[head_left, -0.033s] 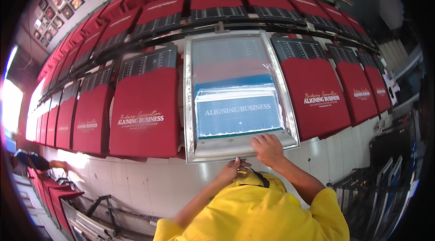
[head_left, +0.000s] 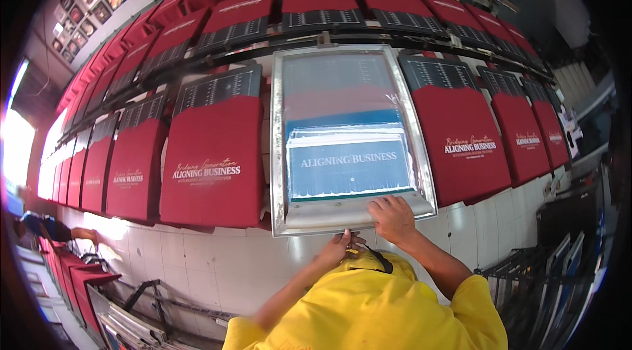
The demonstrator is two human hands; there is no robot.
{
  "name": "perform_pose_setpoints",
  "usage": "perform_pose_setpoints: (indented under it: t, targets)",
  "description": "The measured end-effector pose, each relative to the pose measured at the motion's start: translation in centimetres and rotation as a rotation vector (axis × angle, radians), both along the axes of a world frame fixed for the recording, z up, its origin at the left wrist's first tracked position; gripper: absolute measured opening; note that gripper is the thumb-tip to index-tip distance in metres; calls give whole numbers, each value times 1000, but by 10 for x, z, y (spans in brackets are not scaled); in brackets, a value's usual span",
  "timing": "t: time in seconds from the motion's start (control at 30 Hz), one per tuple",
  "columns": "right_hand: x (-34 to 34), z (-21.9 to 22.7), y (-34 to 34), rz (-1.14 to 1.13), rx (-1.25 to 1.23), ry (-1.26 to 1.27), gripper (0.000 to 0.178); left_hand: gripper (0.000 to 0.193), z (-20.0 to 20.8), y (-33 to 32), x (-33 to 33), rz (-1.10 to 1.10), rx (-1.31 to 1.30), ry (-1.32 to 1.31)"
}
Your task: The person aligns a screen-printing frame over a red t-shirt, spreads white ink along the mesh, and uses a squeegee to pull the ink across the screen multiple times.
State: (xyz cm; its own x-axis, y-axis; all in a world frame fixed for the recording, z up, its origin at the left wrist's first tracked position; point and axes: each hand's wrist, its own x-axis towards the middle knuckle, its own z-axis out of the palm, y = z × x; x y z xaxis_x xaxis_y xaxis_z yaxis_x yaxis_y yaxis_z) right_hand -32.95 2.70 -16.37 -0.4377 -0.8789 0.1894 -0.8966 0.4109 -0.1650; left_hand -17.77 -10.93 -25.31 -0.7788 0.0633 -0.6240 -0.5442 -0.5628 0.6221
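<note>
A silver-edged screen printing frame (head_left: 279, 152) lies over one red shirt board in front of me. Its mesh has a blue field (head_left: 349, 175) with pale lettering and a white-streaked border. A wide grey metal bar (head_left: 329, 209) with a thin green edge crosses its near end. My right hand (head_left: 394, 219) is closed over the near right end, fingertips on the bar. Just below the near edge, my left hand (head_left: 341, 244) has its thumb against the rim and its fingers curled, partly hidden below.
Printed red shirts stretched on boards stand either side, such as one at left (head_left: 214, 152) and one at right (head_left: 461, 136). Another row runs behind a dark rail (head_left: 250, 53). A rack of upright screens (head_left: 556, 271) stands at lower right, and a person (head_left: 46, 226) at far left.
The whole scene sits slightly farther right in the picture. My hands keep their grip on the frame, with no other visible change.
</note>
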Motion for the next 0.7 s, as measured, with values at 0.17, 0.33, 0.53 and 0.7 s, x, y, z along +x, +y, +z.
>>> perform_pose_setpoints:
  t: [0.17, 0.33, 0.53, 0.7]
  targets:
    - [-19, 22, -14, 21, -111, 43, 33, 54, -15, 0, 2, -92, -149, 93]
    - [-85, 5, -51, 30, -168, 86, 36, 56, -18, -1, 1, -167, -421, 253]
    - [-141, 5, -92, 1, -130, 72, 32, 58, -11, 2, 3, -111, -423, 203]
    - [-165, 3, -109, -50, -57, 20, 29, 51, -13, -1, 5, -104, -312, 234]
